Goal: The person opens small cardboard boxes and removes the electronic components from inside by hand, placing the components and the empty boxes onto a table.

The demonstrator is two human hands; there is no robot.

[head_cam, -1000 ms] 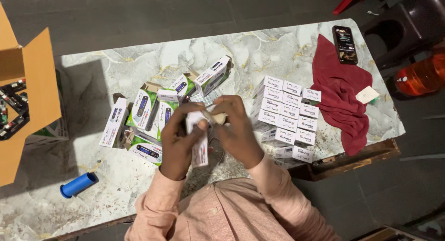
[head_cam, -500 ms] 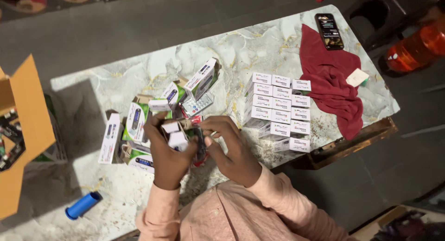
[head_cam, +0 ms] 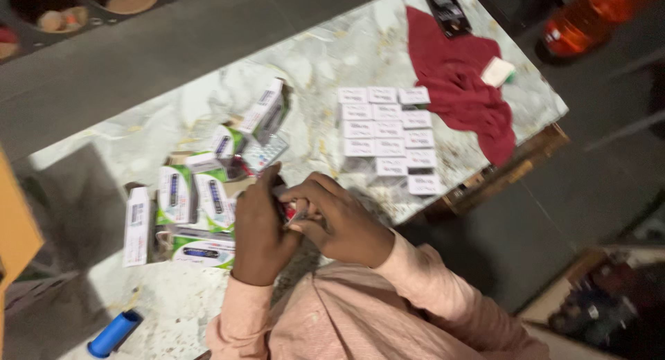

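My left hand (head_cam: 258, 232) and my right hand (head_cam: 339, 221) meet over the near part of a marble table (head_cam: 187, 118). Both close around one small item with a red part (head_cam: 291, 212), mostly hidden by my fingers. Just left of my hands lies a loose heap of green-and-white small cartons (head_cam: 197, 201). Right of my hands, several small white boxes (head_cam: 388, 135) sit in neat rows. My sleeves are pink.
A dark red cloth (head_cam: 464, 83) lies at the table's far right with a small white block (head_cam: 497, 72) on it and a dark phone (head_cam: 447, 8) beyond. A blue cylinder (head_cam: 114, 334) lies near left. An orange bottle (head_cam: 589, 17) stands off the table. A cardboard flap (head_cam: 15, 228) is at left.
The view has tilted and moved closer. The white box my hands held up a second ago is gone from them; they have lowered and now close on a small red-tipped item.
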